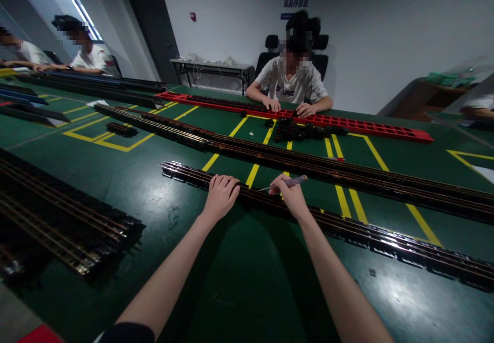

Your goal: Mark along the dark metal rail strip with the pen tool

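Note:
A long black rail with copper strips (370, 235) lies across the green table (247, 276) in front of me. My left hand (221, 194) rests on the rail with its fingers curled down over the top edge. My right hand (290, 194) is closed round a thin screwdriver (285, 183) with a clear handle; its tip points left at the rail between my two hands.
A second long rail bundle (309, 165) lies just behind. More rails (57, 224) sit at the near left. A red rail (347, 123) and small black parts (297, 131) lie before a seated person (293, 83) opposite. Other people sit at the far left. Yellow floor-tape lines mark the table.

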`<control>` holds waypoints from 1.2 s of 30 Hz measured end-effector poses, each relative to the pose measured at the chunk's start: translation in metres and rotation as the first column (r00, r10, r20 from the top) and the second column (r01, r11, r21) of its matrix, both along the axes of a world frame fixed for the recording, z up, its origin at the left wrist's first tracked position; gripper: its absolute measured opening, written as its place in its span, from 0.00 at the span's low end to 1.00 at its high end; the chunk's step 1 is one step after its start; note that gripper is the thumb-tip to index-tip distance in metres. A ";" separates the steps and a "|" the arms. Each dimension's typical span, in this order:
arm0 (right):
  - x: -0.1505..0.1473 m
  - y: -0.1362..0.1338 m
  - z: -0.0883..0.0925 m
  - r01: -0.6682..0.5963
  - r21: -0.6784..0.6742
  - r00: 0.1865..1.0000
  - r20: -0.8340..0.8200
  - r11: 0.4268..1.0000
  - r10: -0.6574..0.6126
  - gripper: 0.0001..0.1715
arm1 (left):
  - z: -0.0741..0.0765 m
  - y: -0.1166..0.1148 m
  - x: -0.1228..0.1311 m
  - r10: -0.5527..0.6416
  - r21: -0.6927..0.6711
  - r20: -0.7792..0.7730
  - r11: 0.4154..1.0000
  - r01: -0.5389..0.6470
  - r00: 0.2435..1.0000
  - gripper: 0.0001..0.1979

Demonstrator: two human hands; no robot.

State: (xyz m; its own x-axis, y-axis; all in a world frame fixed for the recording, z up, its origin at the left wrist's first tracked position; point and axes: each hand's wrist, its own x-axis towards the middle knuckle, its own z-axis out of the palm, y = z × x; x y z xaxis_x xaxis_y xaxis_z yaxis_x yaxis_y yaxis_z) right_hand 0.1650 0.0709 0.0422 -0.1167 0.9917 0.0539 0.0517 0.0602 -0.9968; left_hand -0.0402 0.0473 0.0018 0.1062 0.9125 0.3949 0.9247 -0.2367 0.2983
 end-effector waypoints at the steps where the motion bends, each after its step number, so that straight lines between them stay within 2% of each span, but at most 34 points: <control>1: 0.000 0.000 0.000 0.011 -0.005 1.000 -0.003 1.000 -0.011 0.12 | 0.000 0.000 0.000 -0.001 -0.007 0.001 1.000 0.001 1.000 0.17; 17: 0.002 0.003 -0.005 0.032 0.014 0.999 -0.012 0.999 -0.032 0.13 | -0.003 0.001 -0.001 -0.003 0.016 0.007 1.000 0.003 1.000 0.17; 26: 0.001 0.000 -0.004 0.029 0.095 0.996 0.081 0.995 -0.037 0.13 | 0.000 0.000 0.000 0.006 -0.014 0.002 1.000 -0.006 1.000 0.17; 32: -0.001 0.002 -0.002 0.017 0.097 0.994 0.110 0.995 -0.027 0.13 | 0.001 0.000 0.000 0.005 -0.006 0.004 1.000 -0.005 1.000 0.17; 36: -0.006 0.004 -0.001 0.042 0.072 0.991 0.126 0.997 -0.051 0.12 | 0.000 0.001 -0.001 0.044 0.015 0.005 0.999 -0.045 0.999 0.17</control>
State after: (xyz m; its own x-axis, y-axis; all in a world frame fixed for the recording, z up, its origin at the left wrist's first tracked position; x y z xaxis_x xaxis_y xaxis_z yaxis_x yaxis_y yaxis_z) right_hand 0.1588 0.0754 0.0409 -0.0807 0.9906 0.1101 0.1826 0.1233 -0.9754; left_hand -0.0412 0.0480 0.0016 0.0638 0.9101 0.4094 0.9330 -0.2000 0.2993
